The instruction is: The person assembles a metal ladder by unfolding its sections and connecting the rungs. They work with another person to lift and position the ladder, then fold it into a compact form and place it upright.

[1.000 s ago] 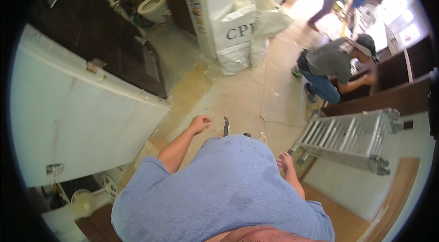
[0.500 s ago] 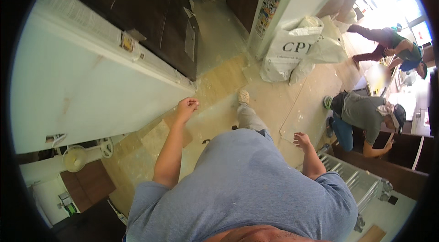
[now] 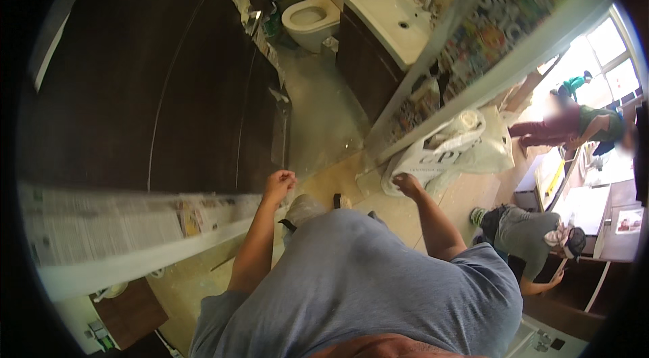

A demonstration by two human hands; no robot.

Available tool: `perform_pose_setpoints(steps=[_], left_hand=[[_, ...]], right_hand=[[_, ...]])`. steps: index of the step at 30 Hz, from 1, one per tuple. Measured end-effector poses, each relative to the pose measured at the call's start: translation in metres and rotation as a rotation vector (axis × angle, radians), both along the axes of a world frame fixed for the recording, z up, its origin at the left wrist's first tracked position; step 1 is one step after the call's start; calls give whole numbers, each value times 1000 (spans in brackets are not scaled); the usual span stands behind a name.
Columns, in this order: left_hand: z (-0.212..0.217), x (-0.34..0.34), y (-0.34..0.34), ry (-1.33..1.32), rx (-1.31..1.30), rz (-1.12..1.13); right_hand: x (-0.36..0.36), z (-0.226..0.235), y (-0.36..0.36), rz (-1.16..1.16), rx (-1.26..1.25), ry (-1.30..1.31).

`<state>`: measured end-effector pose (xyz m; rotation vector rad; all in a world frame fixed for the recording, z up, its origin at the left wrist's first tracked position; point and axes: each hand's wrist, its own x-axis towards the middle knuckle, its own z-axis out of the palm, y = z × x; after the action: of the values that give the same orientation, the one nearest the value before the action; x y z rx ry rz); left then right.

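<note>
My left hand (image 3: 279, 187) hangs in front of me by the dark wooden door (image 3: 149, 81), its fingers loosely curled in, with nothing visible in them. To the other side, my right hand (image 3: 407, 185) hangs loose beside the white plastic sack (image 3: 422, 162); its fingers are partly bent and apart, and I see nothing in them. Whether the right hand brushes the sack I cannot tell. Beyond the doorway stand a white toilet (image 3: 314, 20) and a white washbasin (image 3: 392, 20) on a dark cabinet.
A door frame post (image 3: 405, 111) rises ahead on the right, beside a picture-covered panel (image 3: 507, 6). Newspaper (image 3: 108, 223) covers the wall edge at left. At right one person (image 3: 527, 236) bends over dark cabinet boards; another person (image 3: 568, 125) stands near the window.
I have moved forward toward the bathroom doorway. The toilet, basin and dark door show larger, and the sack is now beside my right hand. The ladder at right is mostly out of view.
</note>
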<state>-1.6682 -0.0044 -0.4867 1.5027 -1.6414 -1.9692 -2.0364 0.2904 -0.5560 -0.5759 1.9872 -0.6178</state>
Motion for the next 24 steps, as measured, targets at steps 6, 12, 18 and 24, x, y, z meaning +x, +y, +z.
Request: perform_pose_setpoints(steps=[6, 12, 18, 24], left_hand=[[0, -108, -119, 4, 71, -123], [68, -291, -235, 166, -51, -365], [133, -489, -275, 391, -14, -574], [158, -661, -283, 537, 182, -702]], right_hand=[[-39, 91, -232, 57, -454, -73], [-103, 173, -304, -159, -619, -233], [-177, 185, -309, -454, -682, -128], [-212, 180, -341, -418, -658, 29]])
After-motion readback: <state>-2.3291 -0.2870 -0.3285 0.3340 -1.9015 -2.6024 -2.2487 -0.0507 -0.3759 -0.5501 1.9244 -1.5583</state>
